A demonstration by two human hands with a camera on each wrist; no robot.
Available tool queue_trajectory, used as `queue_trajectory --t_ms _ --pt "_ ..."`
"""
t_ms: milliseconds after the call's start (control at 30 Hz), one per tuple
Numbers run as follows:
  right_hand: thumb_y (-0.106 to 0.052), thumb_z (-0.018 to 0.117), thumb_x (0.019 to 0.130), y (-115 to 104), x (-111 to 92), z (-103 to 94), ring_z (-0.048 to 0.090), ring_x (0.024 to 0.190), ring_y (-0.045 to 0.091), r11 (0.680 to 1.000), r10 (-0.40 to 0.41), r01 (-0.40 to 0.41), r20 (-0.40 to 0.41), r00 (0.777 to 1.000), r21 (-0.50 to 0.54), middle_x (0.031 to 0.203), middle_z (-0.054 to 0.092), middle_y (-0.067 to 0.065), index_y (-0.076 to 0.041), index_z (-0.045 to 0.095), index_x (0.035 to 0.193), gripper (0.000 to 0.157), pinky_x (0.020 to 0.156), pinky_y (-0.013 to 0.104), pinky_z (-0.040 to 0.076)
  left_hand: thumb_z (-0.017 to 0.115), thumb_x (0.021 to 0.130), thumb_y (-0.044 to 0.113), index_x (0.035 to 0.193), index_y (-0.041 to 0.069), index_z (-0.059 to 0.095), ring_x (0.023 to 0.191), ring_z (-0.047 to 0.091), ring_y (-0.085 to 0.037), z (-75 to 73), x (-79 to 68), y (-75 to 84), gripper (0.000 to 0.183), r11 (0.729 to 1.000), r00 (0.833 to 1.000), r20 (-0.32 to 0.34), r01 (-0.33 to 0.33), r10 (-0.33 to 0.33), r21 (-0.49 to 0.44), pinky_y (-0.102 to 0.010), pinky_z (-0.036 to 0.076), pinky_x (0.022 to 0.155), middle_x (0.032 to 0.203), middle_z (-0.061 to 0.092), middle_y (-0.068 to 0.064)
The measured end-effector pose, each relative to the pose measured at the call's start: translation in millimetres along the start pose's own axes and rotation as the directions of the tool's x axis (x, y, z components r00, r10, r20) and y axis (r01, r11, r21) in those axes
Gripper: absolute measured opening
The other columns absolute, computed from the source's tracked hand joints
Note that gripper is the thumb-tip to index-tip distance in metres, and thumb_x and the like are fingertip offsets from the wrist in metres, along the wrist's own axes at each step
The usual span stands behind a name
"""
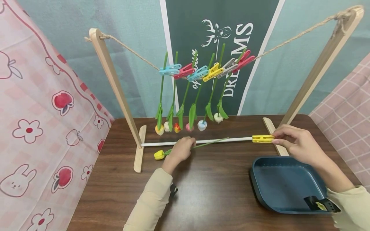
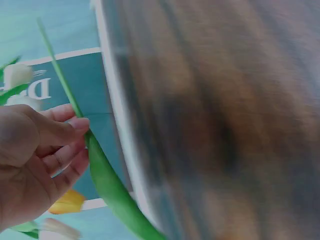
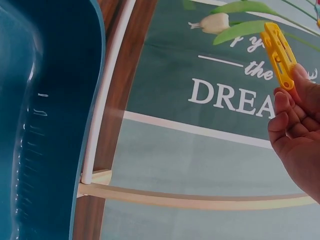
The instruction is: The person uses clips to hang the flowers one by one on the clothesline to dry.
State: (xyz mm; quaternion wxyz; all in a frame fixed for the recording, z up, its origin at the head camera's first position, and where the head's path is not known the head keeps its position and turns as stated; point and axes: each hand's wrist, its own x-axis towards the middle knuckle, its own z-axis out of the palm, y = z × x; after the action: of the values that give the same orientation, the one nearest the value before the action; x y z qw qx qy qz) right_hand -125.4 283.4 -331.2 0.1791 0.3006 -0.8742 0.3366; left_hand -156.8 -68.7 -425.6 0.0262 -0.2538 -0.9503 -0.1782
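My left hand (image 1: 181, 149) pinches the green stem of a yellow tulip (image 1: 159, 155) between thumb and fingers; its bloom points left and the stem runs out to the right. In the left wrist view the stem (image 2: 64, 82) and a long leaf (image 2: 112, 187) show beside the fingers. A yellow clothespin (image 1: 262, 139) is pinched at one end by my right hand (image 1: 300, 144), near the rack's right foot. Above, several tulips (image 1: 202, 125) hang bloom-down from a rope (image 1: 292, 37), held by blue, red, yellow and grey clothespins (image 1: 213, 72).
Wooden posts (image 1: 115, 86) carry the rope, and a white bar (image 1: 225, 140) joins them low down. A dark blue tray (image 1: 286, 183) stands at the right on the brown table (image 1: 202, 195), under my right forearm. Behind is a printed cloth (image 1: 133, 25).
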Motion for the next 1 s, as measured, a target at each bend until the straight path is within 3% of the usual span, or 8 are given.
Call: queue_trajectory --t_ms 100,233,433,733,1000 --pt "0.022 0.070 0.063 -1 -1 -2.0 0.050 0.064 -0.002 1.000 0.012 -0.012 0.008 1.000 0.013 0.079 0.059 -0.006 -0.004 0.065 0.081 0.032 0.052 0.013 0.039 0.054 0.072 -0.019 0.085 0.003 0.058 0.073 0.056 -0.021 -11.8 5.8 5.1 0.026 0.998 0.996 -0.080 -0.046 0.042 -0.047 -0.033 0.047 0.068 0.076 0.054 -0.004" --pt "0.023 0.070 0.063 0 -1 -1.7 0.049 0.065 -0.001 1.000 0.019 -0.019 0.010 1.000 0.021 0.078 0.058 -0.007 -0.003 0.065 0.081 0.032 0.052 0.013 0.039 0.055 0.077 -0.017 0.090 0.002 0.057 0.078 0.058 -0.021 -29.2 15.6 17.5 0.023 0.991 0.976 -0.200 -0.107 0.089 -0.083 -0.035 0.048 0.074 0.082 0.058 -0.008" --pt "0.024 0.070 0.062 5 -2 0.8 0.049 0.066 -0.001 1.000 0.019 -0.020 0.017 1.000 0.023 0.079 0.058 -0.006 -0.002 0.065 0.082 0.033 0.054 0.011 0.039 0.057 0.087 -0.005 0.099 0.003 0.058 0.086 0.059 -0.020 -60.2 32.6 49.0 0.014 0.982 0.951 -0.304 -0.114 0.063 -0.153 -0.031 0.048 0.074 0.092 0.059 -0.007" --pt "0.024 0.069 0.062 5 -1 1.2 0.049 0.065 -0.002 0.999 0.034 -0.033 0.024 0.999 -0.002 0.077 0.058 -0.006 -0.003 0.065 0.082 0.034 0.053 0.012 0.039 0.055 0.091 0.001 0.105 0.002 0.058 0.089 0.058 -0.017 -97.4 63.0 90.8 0.014 0.978 0.953 -0.299 -0.112 0.056 -0.173 -0.027 0.046 0.080 0.096 0.058 -0.006" --pt "0.022 0.071 0.063 7 1 -0.6 0.049 0.063 -0.002 0.999 0.035 -0.034 0.017 0.999 -0.037 0.076 0.059 -0.006 -0.005 0.065 0.081 0.033 0.051 0.013 0.038 0.057 0.091 0.006 0.110 0.003 0.059 0.090 0.058 -0.015 -110.4 78.3 110.3 0.019 0.980 0.955 -0.295 -0.090 0.033 -0.180 -0.023 0.045 0.081 0.099 0.060 -0.006"
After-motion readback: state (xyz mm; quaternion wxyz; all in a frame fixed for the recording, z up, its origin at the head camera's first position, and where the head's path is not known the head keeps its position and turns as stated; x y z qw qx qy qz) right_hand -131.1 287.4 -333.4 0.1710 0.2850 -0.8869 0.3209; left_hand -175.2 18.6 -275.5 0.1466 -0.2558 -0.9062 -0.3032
